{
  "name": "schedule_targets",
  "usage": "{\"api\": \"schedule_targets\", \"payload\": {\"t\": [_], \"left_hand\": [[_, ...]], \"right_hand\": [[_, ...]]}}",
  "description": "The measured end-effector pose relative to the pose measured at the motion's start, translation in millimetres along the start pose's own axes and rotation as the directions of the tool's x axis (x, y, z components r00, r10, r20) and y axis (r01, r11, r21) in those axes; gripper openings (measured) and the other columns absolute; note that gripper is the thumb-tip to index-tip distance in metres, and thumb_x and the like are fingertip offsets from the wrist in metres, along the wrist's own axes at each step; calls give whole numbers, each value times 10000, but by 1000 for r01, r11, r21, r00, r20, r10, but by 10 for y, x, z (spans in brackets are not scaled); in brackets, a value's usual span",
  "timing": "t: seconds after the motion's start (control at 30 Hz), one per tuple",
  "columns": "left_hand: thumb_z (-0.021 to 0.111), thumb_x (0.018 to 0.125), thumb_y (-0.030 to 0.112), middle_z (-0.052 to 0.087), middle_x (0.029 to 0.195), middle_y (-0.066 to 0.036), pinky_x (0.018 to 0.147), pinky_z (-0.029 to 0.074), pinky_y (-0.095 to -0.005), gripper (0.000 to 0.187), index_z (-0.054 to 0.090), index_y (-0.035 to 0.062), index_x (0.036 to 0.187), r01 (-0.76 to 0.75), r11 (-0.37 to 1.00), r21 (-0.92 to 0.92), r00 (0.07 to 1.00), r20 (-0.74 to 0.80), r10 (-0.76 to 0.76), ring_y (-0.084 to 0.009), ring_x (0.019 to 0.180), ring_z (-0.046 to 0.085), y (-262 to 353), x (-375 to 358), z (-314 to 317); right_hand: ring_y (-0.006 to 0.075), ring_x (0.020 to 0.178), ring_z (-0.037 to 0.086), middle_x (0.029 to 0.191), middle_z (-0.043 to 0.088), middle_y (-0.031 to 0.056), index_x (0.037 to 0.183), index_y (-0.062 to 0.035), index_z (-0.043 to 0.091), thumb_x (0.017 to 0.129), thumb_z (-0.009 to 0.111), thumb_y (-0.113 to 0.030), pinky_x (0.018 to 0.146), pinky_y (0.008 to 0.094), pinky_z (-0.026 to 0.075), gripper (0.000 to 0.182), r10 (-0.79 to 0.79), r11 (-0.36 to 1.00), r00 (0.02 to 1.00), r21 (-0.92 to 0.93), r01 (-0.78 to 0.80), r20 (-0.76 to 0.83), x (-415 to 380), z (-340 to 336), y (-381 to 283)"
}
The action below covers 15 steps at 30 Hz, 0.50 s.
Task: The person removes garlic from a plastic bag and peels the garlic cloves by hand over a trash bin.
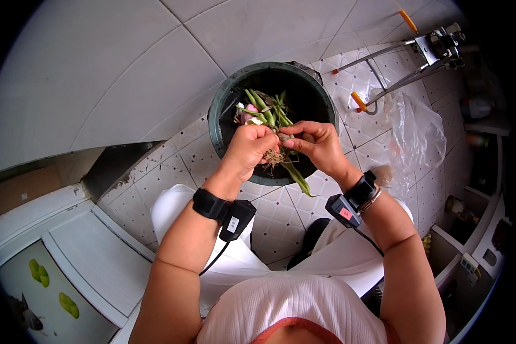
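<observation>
Over a dark green bin (217, 123), both my hands meet at a leafy green plant (296, 176) with stringy pale roots (274, 157). My left hand (249, 150) pinches the plant near its root end, fingers closed. Close beside it, my right hand (321, 146) is closed too, thumb and forefinger pressed on the same part; fingertips of the two hands nearly touch. Inside the bin lie green stalks (262, 106) and a pinkish-purple piece (249, 113). What exactly sits between the fingertips is small and partly hidden.
A metal frame with orange-tipped parts (384, 86) stands at the upper right, beside a clear plastic bag (415, 132) on the tiled floor (178, 172). Shelves (470, 229) line the right side. At the lower left is a white cabinet (92, 258). A tiled wall (155, 69) rises behind the bin.
</observation>
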<state>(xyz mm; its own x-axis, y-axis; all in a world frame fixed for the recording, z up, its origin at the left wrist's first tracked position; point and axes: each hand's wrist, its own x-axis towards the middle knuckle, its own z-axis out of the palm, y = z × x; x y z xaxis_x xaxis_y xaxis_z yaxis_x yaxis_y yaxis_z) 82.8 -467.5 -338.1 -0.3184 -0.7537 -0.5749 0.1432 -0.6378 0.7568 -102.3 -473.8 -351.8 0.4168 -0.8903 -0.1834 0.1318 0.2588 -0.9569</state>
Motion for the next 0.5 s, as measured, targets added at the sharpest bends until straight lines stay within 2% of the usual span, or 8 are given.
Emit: {"api": "schedule_targets", "payload": {"t": [0.13, 0.2, 0.23, 0.3, 0.43, 0.5], "left_hand": [[557, 834, 137, 573, 648, -7, 435, 305, -174, 134, 597, 32, 760, -81, 996, -35, 996, -31, 80, -43, 512, 469, -21, 28, 45], [549, 827, 135, 566, 640, -3, 435, 304, -178, 132, 598, 36, 755, -122, 992, -24, 990, -78, 120, -41, 507, 463, -28, 36, 71], [549, 827, 135, 566, 640, -3, 435, 304, -178, 132, 598, 36, 755, -122, 992, -24, 990, -77, 120, -41, 507, 463, -30, 36, 84], [552, 825, 140, 565, 637, -1, 435, 305, -182, 143, 600, 41, 734, -163, 986, 24, 980, -109, 165, -37, 511, 463, -28, 28, 103], [581, 802, 123, 556, 603, -2, 459, 332, -182, 163, 619, 18, 683, -171, 983, 70, 978, -111, 178, -35, 501, 453, 1, 14, 139], [573, 832, 145, 559, 634, 11, 445, 310, -176, 156, 620, 30, 738, -120, 982, 146, 987, -86, 133, -34, 523, 469, 18, 2, 150]], "right_hand": [[64, 800, 582, 915, 647, 32, 1022, 8, 614, 824, 635, -33, 721, 181, 471, 203, 79, 993, 996, 96, -74, -50, -3, 27, -6], [52, 767, 571, 941, 642, 29, 1052, -8, 587, 852, 611, -71, 641, 161, 442, 210, 155, 953, 987, 266, -142, -28, -7, 9, 72], [52, 767, 571, 941, 642, 29, 1052, -8, 587, 852, 611, -71, 641, 161, 442, 210, 156, 953, 987, 266, -142, -29, -4, 9, 92], [35, 731, 542, 962, 634, 33, 1069, -20, 573, 875, 575, -71, 578, 150, 396, 200, 153, 907, 982, 411, -93, -113, 13, 24, 109], [28, 677, 487, 957, 619, 18, 1109, -24, 555, 901, 525, -59, 562, 153, 377, 213, 247, 839, 960, 525, -144, -132, 19, 50, 4], [25, 665, 477, 929, 614, 3, 1113, -23, 560, 899, 531, -62, 563, 154, 381, 220, 214, 838, 972, 530, -130, -100, 25, 16, 71]]}}
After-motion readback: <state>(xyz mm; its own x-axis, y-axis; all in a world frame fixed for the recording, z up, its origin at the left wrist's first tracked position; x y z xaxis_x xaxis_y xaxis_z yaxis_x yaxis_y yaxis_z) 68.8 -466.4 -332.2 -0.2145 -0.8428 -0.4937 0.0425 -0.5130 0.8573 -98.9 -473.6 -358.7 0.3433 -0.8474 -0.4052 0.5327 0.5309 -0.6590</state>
